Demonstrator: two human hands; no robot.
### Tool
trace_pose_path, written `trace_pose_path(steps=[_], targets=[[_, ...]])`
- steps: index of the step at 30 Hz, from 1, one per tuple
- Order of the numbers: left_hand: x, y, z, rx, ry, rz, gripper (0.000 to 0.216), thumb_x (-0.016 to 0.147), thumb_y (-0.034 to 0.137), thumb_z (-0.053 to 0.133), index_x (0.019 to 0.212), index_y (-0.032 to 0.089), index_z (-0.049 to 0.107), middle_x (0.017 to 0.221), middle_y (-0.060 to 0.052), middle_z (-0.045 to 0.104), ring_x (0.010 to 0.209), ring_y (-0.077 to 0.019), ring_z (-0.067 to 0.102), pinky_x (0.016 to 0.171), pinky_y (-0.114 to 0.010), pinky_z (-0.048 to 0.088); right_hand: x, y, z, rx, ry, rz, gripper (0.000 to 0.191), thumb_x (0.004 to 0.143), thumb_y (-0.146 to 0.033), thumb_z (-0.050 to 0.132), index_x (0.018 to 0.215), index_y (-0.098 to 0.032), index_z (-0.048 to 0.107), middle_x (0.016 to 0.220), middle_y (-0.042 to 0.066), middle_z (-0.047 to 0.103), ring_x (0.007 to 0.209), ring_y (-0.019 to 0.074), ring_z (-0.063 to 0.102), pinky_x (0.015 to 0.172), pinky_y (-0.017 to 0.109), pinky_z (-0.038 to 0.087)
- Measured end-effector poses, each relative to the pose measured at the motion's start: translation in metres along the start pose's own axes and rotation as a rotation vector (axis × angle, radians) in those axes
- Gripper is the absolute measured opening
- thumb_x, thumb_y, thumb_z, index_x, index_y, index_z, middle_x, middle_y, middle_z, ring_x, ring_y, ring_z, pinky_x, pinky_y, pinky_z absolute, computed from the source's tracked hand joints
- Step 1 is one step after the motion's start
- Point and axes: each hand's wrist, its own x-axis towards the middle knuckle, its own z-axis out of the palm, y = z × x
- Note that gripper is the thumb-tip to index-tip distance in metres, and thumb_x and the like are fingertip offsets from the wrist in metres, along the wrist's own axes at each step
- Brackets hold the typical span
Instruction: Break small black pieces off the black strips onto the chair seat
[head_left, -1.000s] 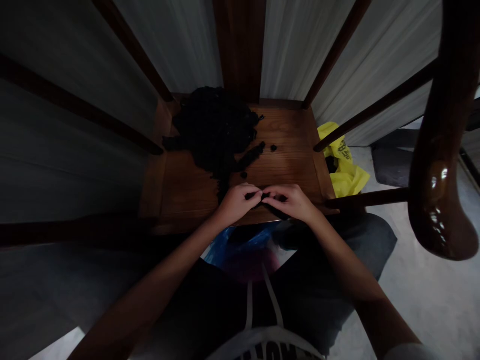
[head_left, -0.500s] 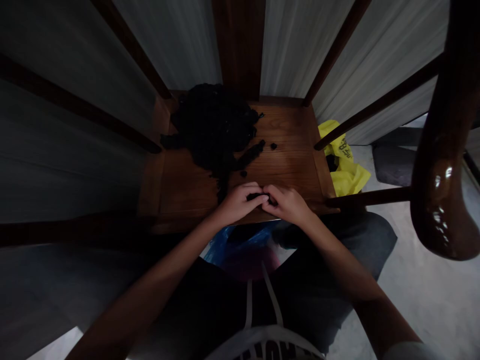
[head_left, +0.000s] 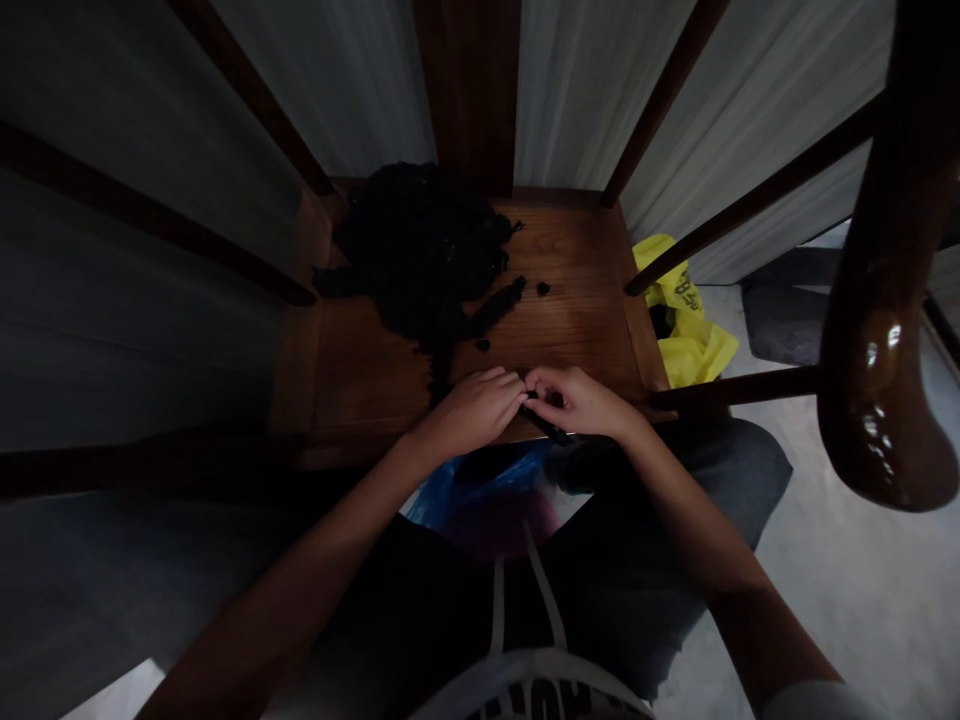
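Both my hands meet over the front edge of a wooden chair seat [head_left: 585,340]. My left hand [head_left: 480,408] is closed, back upward, with its fingertips against a black strip [head_left: 551,428]. My right hand [head_left: 571,400] pinches the same dark piece between thumb and forefinger. Part of the strip sticks out below the right fingers; too dark to tell its kind exactly. Behind the hands lies a large heap of black material [head_left: 427,250], soft or stringy in look. A short black roll [head_left: 495,308] and a small black bit [head_left: 543,288] lie to its right.
Dark wooden chair spindles and a glossy curved armrest [head_left: 870,400] surround the seat. A yellow plastic bag [head_left: 694,355] with black stuff inside is at the right. Below the seat edge, between my knees, a blue plastic bag [head_left: 480,490] shows.
My left hand has turned so its back faces up and its fingers cover more. My right fingers have shifted, and a length of the black strip now hangs out below them.
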Motion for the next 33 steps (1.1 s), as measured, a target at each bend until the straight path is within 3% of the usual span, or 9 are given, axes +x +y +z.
trace_pose_path(steps=[5,10,12,16,20,23,29,31,33], targets=[[0.004,-0.001,0.000,-0.043,0.002,0.012,0.024,0.094,0.021,0.043,0.081,0.018,0.063,0.079,-0.003,0.063,0.078,-0.0175,0.051,0.077,-0.032,0.040,0.004,-0.005,0.004,-0.272,-0.037,0.021,0.009,0.082,-0.026,0.057,0.087,-0.019,0.056,0.070,-0.001,0.060,0.058,0.0109,0.048,0.056,0.024,0.027],[0.007,-0.007,0.000,-0.089,0.010,0.004,0.020,0.090,0.021,0.048,0.076,0.019,0.062,0.077,-0.002,0.063,0.078,-0.0174,0.052,0.075,-0.032,0.037,0.008,-0.010,0.008,-0.428,-0.013,0.034,0.015,0.084,-0.030,0.052,0.079,-0.016,0.058,0.065,0.003,0.059,0.053,0.0121,0.043,0.055,0.028,0.023],[0.007,-0.008,0.001,-0.137,0.034,-0.009,0.020,0.089,0.020,0.048,0.073,0.019,0.060,0.073,-0.001,0.061,0.077,-0.0168,0.052,0.075,-0.031,0.037,0.010,-0.008,0.007,-0.323,-0.030,0.046,0.017,0.084,-0.028,0.051,0.074,-0.016,0.059,0.062,0.000,0.056,0.053,0.0109,0.043,0.055,0.027,0.025],[0.008,-0.005,0.001,-0.408,0.122,-0.090,0.025,0.086,0.015,0.045,0.061,0.018,0.050,0.064,0.001,0.050,0.069,-0.0135,0.049,0.069,-0.027,0.036,0.016,0.003,0.004,0.191,-0.112,0.056,0.023,0.084,-0.023,0.045,0.065,-0.016,0.055,0.058,-0.004,0.046,0.054,0.0081,0.042,0.054,0.022,0.030],[0.013,0.000,0.000,-0.645,0.182,-0.179,0.029,0.086,0.018,0.043,0.057,0.017,0.043,0.061,0.003,0.042,0.062,-0.0109,0.043,0.063,-0.025,0.034,0.021,0.013,0.007,0.647,-0.079,0.160,0.022,0.078,-0.024,0.045,0.057,-0.017,0.046,0.047,-0.007,0.038,0.043,0.0063,0.032,0.044,0.021,0.024],[0.016,0.001,0.000,-0.744,0.189,-0.212,0.029,0.088,0.023,0.043,0.059,0.017,0.042,0.061,0.003,0.040,0.061,-0.0103,0.041,0.061,-0.024,0.032,0.022,0.015,0.014,0.834,-0.047,0.168,0.023,0.074,-0.026,0.049,0.054,-0.017,0.044,0.043,-0.007,0.036,0.038,0.0051,0.028,0.040,0.020,0.020],[0.015,-0.003,0.001,-0.838,0.184,-0.250,0.031,0.091,0.028,0.041,0.063,0.016,0.046,0.063,0.003,0.039,0.062,-0.0102,0.040,0.060,-0.023,0.032,0.024,0.016,0.028,0.931,0.071,0.191,0.021,0.073,-0.027,0.049,0.056,-0.019,0.041,0.045,-0.008,0.034,0.037,0.0047,0.027,0.038,0.020,0.018],[0.014,-0.003,0.001,-0.773,0.199,-0.237,0.030,0.091,0.025,0.042,0.062,0.016,0.044,0.063,0.003,0.039,0.063,-0.0104,0.041,0.061,-0.024,0.033,0.023,0.016,0.023,0.792,0.046,0.175,0.021,0.077,-0.028,0.046,0.059,-0.018,0.043,0.049,-0.007,0.036,0.040,0.0056,0.031,0.041,0.020,0.022],[0.014,-0.002,0.004,-0.626,0.204,-0.186,0.028,0.090,0.019,0.043,0.063,0.017,0.045,0.065,0.002,0.043,0.065,-0.0113,0.044,0.064,-0.025,0.035,0.022,0.015,0.013,0.509,-0.006,0.113,0.019,0.080,-0.025,0.046,0.063,-0.017,0.047,0.054,-0.005,0.042,0.048,0.0070,0.038,0.048,0.020,0.027]])
